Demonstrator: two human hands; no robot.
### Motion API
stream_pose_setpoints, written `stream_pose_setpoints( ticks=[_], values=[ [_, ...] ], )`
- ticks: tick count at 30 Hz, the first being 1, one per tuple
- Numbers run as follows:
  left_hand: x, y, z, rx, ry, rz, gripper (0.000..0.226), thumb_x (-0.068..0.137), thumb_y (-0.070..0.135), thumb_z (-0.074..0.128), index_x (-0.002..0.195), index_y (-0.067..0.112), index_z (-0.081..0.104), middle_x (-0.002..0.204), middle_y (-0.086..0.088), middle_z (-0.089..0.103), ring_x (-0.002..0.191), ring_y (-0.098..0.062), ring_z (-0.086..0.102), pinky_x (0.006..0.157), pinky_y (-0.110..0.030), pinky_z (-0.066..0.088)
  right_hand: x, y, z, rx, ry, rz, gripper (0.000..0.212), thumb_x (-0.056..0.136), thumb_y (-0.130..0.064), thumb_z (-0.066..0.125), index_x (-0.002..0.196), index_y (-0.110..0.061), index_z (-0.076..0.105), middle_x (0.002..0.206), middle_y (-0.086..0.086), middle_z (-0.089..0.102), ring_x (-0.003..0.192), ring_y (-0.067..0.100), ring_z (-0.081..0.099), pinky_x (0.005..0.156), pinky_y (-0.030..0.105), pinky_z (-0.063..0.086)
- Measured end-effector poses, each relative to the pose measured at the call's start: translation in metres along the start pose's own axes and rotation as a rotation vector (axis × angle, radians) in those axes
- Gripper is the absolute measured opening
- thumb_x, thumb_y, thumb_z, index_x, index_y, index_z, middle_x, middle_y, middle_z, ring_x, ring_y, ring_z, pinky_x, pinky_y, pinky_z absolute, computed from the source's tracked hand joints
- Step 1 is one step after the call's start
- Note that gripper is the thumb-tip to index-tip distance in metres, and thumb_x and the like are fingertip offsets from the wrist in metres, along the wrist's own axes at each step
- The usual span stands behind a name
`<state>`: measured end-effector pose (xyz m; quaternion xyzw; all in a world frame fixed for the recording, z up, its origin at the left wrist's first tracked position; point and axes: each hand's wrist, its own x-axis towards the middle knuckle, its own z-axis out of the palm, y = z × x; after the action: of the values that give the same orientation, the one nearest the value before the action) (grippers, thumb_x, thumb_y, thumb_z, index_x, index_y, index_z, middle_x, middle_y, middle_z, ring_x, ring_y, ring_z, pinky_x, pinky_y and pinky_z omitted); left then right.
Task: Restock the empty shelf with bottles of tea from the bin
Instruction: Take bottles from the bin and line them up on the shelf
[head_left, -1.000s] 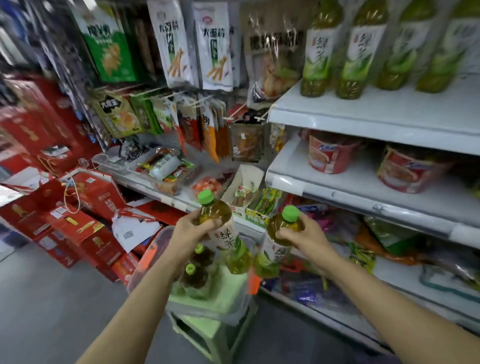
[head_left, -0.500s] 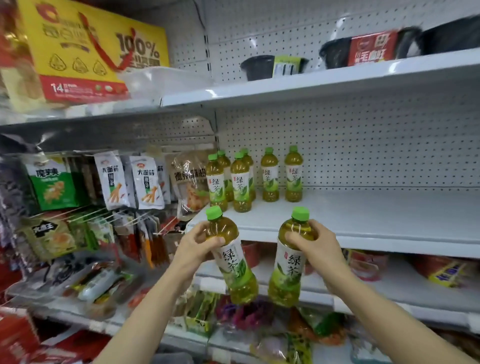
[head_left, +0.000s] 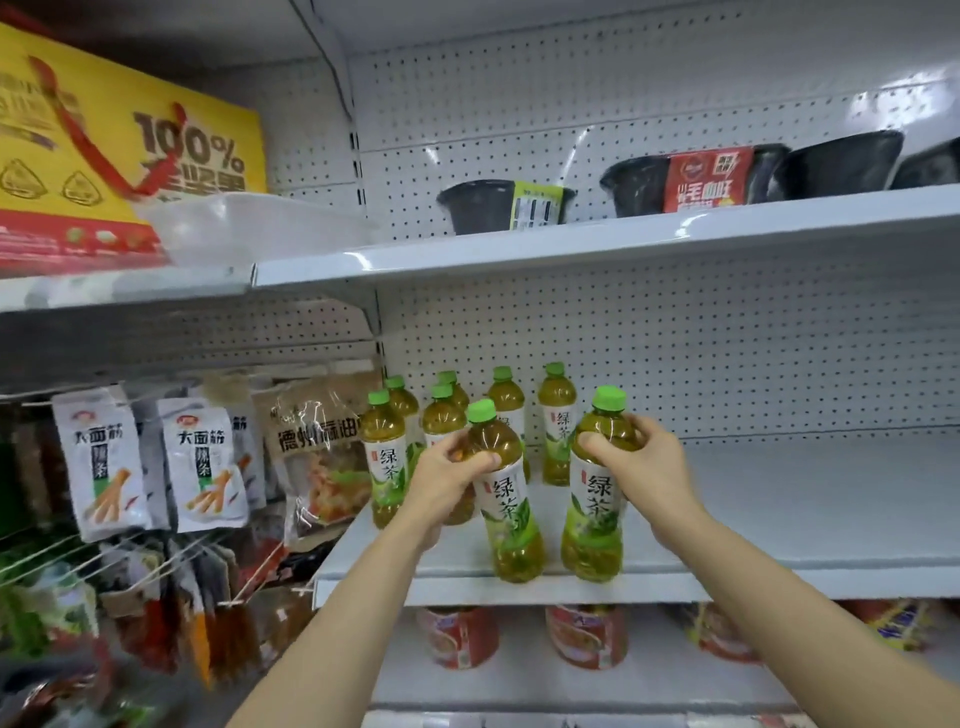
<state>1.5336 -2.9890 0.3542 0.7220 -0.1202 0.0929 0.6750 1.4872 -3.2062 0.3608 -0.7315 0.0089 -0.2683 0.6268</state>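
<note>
I hold one green-capped bottle of tea in each hand, over the front edge of the white shelf (head_left: 810, 519). My left hand (head_left: 447, 480) grips the shoulder of a tilted bottle (head_left: 506, 509). My right hand (head_left: 641, 467) grips the upper part of an upright bottle (head_left: 595, 514). Both bottle bases hang at about the level of the shelf's front lip; I cannot tell whether they touch it. Several more tea bottles (head_left: 557, 421) stand at the shelf's left rear, behind my hands. The bin is out of view.
Black bowls (head_left: 841, 166) and a red-labelled one sit on the shelf above. A yellow gift box (head_left: 104, 156) and a clear tub (head_left: 249, 223) are upper left. Snack bags (head_left: 202, 467) hang on pegs at left. Red cups (head_left: 457, 636) stand on the shelf below.
My view has swung up from the bin and green stool to the shelf. Both hands have risen with their bottles, from below the shelf edge to just over its front lip.
</note>
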Motion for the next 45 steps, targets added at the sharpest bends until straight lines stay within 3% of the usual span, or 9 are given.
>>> stream_pose_setpoints(
  ticks=[4,9,14,19,23,26,30,38,45],
  values=[
    [0.041,-0.005,0.001,0.037,-0.056,-0.003,0.041,0.082,0.018,0.075,0.119,0.022,0.059,0.100,0.010,0.070,0.087,-0.004,0.066,0.066,-0.020,0.053,0.030,-0.002,0.028,-0.128,0.075,-0.060,0.040,0.070,-0.038,0.079,0.105,-0.030,0.062,0.095,-0.011,0.069,0.087,0.005,0.065,0.082,0.033,0.055],
    [0.064,-0.018,0.007,0.038,-0.122,0.004,0.037,0.082,0.017,0.075,0.109,0.034,0.056,0.094,0.017,0.066,0.089,-0.003,0.064,0.073,-0.022,0.053,0.054,0.010,0.050,-0.226,0.120,-0.096,0.051,0.071,-0.036,0.078,0.116,-0.019,0.062,0.095,-0.007,0.069,0.083,0.001,0.061,0.067,0.017,0.048],
    [0.077,-0.021,0.012,0.107,-0.193,0.008,0.032,0.086,0.023,0.070,0.093,0.044,0.048,0.097,0.018,0.061,0.089,-0.002,0.061,0.067,-0.020,0.049,0.064,0.034,0.055,-0.262,0.109,-0.103,0.039,0.073,-0.036,0.078,0.107,-0.023,0.062,0.084,-0.014,0.068,0.083,0.004,0.065,0.076,0.028,0.056],
    [0.078,-0.016,0.015,0.208,-0.252,0.008,0.040,0.086,0.026,0.070,0.120,0.035,0.049,0.100,0.024,0.056,0.089,0.007,0.053,0.066,-0.015,0.044,0.074,0.053,0.050,-0.301,0.063,-0.126,0.051,0.071,-0.058,0.073,0.109,-0.027,0.061,0.094,-0.010,0.068,0.088,0.007,0.064,0.079,0.030,0.055],
    [0.083,-0.005,0.005,0.330,-0.286,0.027,0.073,0.080,0.028,0.077,0.144,0.019,0.043,0.138,0.007,0.054,0.115,-0.008,0.053,0.083,-0.016,0.045,0.078,0.067,0.046,-0.304,-0.033,-0.112,0.088,0.057,-0.087,0.058,0.128,-0.034,0.051,0.111,-0.006,0.064,0.098,0.010,0.063,0.087,0.039,0.056],
    [0.087,0.012,0.002,0.337,-0.300,0.068,0.082,0.074,0.029,0.083,0.145,0.022,0.043,0.142,0.006,0.052,0.125,-0.008,0.051,0.094,-0.018,0.045,0.072,0.068,0.038,-0.185,-0.108,-0.109,0.086,0.061,-0.059,0.078,0.136,-0.031,0.045,0.115,-0.012,0.066,0.104,0.007,0.062,0.091,0.042,0.055],
    [0.093,0.038,0.012,0.490,-0.230,0.196,0.061,0.078,0.032,0.079,0.134,0.025,0.057,0.136,0.010,0.056,0.122,-0.007,0.052,0.096,-0.022,0.044,0.061,0.079,0.033,-0.085,-0.158,-0.104,0.088,0.064,-0.020,0.088,0.136,-0.040,0.042,0.118,-0.020,0.062,0.110,0.006,0.059,0.095,0.038,0.052],
    [0.123,0.040,0.025,0.569,-0.108,0.183,0.035,0.077,0.020,0.081,0.111,0.019,0.073,0.117,-0.001,0.071,0.104,-0.015,0.067,0.096,-0.039,0.053,0.072,0.083,0.044,-0.008,-0.059,-0.072,0.078,0.066,-0.010,0.086,0.127,-0.040,0.049,0.102,-0.017,0.068,0.096,0.004,0.065,0.086,0.037,0.056],
    [0.149,0.034,0.019,0.502,-0.082,0.127,0.035,0.077,0.013,0.079,0.111,0.017,0.072,0.118,-0.004,0.069,0.104,-0.017,0.066,0.090,-0.032,0.054,0.098,0.089,0.058,-0.056,-0.008,-0.039,0.085,0.065,-0.009,0.087,0.136,-0.028,0.045,0.107,-0.008,0.069,0.098,0.012,0.066,0.087,0.045,0.056]
  ],
)
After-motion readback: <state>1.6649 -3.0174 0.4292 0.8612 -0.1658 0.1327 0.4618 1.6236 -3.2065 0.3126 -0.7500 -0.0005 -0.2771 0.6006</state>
